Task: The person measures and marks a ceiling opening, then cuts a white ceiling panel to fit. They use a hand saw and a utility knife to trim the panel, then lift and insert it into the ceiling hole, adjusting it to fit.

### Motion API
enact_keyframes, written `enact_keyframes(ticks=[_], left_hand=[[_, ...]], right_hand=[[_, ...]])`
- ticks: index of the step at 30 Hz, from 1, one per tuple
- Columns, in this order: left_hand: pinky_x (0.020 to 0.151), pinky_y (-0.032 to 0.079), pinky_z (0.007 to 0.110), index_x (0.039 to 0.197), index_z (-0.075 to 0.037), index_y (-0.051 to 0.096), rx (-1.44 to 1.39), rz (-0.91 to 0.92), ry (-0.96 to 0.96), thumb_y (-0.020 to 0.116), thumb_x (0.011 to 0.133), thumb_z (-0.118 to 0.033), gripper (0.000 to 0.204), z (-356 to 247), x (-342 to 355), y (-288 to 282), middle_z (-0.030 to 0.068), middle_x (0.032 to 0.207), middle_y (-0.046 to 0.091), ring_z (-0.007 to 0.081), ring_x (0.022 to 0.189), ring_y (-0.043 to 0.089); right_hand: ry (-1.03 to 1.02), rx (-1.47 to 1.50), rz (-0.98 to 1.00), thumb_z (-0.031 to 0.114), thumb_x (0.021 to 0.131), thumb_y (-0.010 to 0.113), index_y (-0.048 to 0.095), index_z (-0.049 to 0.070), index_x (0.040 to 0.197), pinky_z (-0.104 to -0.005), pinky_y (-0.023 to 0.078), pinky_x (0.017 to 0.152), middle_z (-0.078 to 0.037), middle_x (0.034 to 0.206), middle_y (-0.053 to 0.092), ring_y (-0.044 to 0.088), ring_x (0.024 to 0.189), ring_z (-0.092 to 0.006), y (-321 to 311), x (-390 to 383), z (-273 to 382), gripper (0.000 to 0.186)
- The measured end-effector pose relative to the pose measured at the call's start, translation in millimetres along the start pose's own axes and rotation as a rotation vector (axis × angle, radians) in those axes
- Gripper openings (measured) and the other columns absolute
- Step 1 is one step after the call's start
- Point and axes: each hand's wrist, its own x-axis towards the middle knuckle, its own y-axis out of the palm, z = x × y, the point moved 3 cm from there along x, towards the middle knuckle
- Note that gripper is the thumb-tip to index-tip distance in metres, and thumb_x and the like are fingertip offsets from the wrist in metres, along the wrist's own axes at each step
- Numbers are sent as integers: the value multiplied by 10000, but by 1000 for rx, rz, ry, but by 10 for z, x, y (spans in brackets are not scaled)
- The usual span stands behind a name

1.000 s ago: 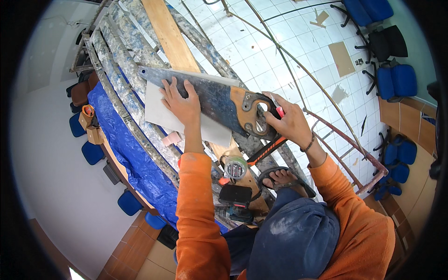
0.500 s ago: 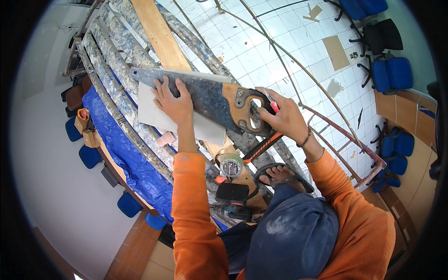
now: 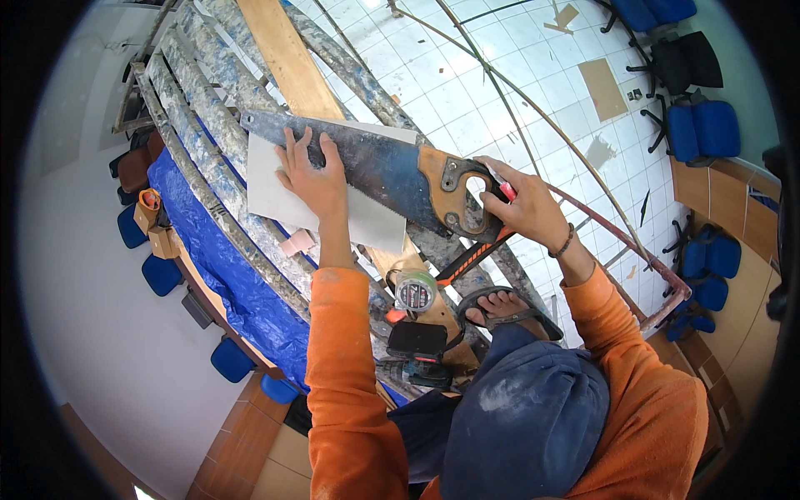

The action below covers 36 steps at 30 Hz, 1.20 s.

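Observation:
A hand saw [image 3: 375,165] with a dark blade and a tan and black handle lies across a pale rectangular board [image 3: 271,185]. My left hand [image 3: 317,179] presses down there, fingers spread over the blade and the thumb towards the board. At the saw's handle, my right hand [image 3: 533,212] is closed around the grip. A slim red and whitish pen-like object [image 3: 503,185] also sits in that hand; its exact kind is unclear. The board rests on a long wooden plank [image 3: 287,62] and paint-splattered slats [image 3: 196,62].
Near my sandalled foot [image 3: 504,310] lie a tape measure [image 3: 413,293], a cordless power tool [image 3: 417,354] and an orange-black handle [image 3: 471,260]. A pink block [image 3: 297,242] sits on the slats. Blue sheeting [image 3: 237,267] is at left, chairs [image 3: 704,129] and metal pipes [image 3: 633,250] at right.
The saw has shifted slightly to the right along the board, its handle and my right hand moving with it. My left hand stays on the blade.

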Motion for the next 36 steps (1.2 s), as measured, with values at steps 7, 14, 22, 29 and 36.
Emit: enact_keyframes(ticks=[7, 14, 22, 29, 36], left_hand=[[1227, 167, 666, 1282, -122, 721, 15, -19, 23, 656, 1001, -422, 415, 11, -14, 10, 150, 1573, 529, 458, 1515, 357], [1239, 141, 653, 1314, -127, 717, 12, -5, 16, 627, 1012, -435, 441, 17, -7, 18, 145, 1589, 511, 441, 1533, 334], [1240, 140, 659, 1315, -113, 715, -2, -8, 21, 628, 1018, -406, 426, 11, -4, 8, 164, 1592, 502, 463, 1534, 320], [1232, 150, 673, 1315, -99, 713, -28, -24, 6, 625, 1022, -387, 420, 35, 7, 13, 206, 1584, 496, 478, 1533, 311], [1229, 155, 678, 1317, -95, 711, -36, -22, 0, 620, 1025, -388, 424, 35, -1, 4, 215, 1579, 499, 485, 1531, 311]], right_hand=[[-38, 11, -58, 251, 902, 689, 636, 68, 1397, -363, 540, 659, -182, 806, 712, 636, 608, -248, -1, 31, -66, 530], [-43, -5, -92, 274, 897, 678, 645, 96, 1390, -404, 527, 617, -183, 702, 659, 644, 600, -319, 19, 79, -80, 525], [-15, -9, -63, 320, 902, 677, 650, 146, 1392, -448, 526, 629, -189, 672, 640, 652, 623, -384, 0, 117, -79, 521], [-68, -50, -80, 330, 899, 687, 642, 158, 1406, -432, 510, 590, -177, 630, 618, 640, 579, -356, 33, 127, -57, 537], [-38, -7, -68, 331, 891, 692, 650, 152, 1396, -432, 504, 573, -167, 594, 597, 629, 547, -347, 44, 151, -78, 537]])
